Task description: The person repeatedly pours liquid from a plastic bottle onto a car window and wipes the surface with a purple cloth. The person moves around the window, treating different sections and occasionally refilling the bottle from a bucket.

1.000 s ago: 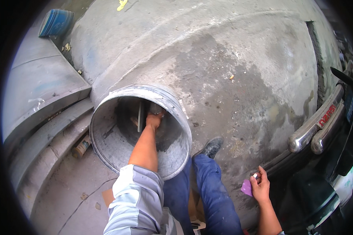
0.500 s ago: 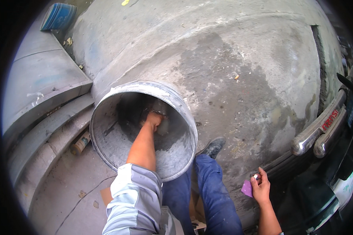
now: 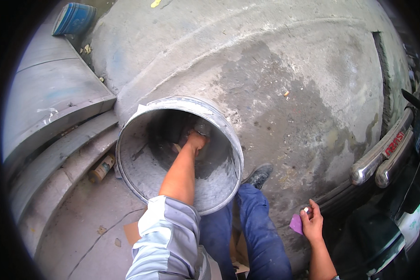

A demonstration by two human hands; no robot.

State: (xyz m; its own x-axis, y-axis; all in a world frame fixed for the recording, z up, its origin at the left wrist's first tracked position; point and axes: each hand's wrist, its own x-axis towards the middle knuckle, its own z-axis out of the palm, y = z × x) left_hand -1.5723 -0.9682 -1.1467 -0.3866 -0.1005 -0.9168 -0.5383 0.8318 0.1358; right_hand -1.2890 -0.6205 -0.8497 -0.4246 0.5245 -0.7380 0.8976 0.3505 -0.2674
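Note:
A large round metal drum (image 3: pixel 128 161), streaked with whitish residue, tilts with its mouth toward me. Deep inside it is my left hand (image 3: pixel 198 140), its fingers closed. A pale, glassy-looking patch (image 3: pixel 202 126) shows just past the fingers, too dim to name, and the fingertips are hidden. Off to the right, away from the drum, my right hand (image 3: pixel 314 220) pinches a flat purple piece (image 3: pixel 296 224). A small white thing (image 3: pixel 306 210) also shows between its thumb and finger.
Concrete steps (image 3: pixel 74 154) rise at the left, with a dirty cylindrical container (image 3: pixel 101 169) beside them. A blue bucket (image 3: pixel 74 19) lies at the far left. Chrome bars (image 3: pixel 375 156) of a dark vehicle stand at the right. Cardboard (image 3: pixel 131 232) sits near my legs.
The whole view has shifted a little, so the drum and steps appear slightly farther right. My left hand stays inside the drum; my right hand keeps the purple piece.

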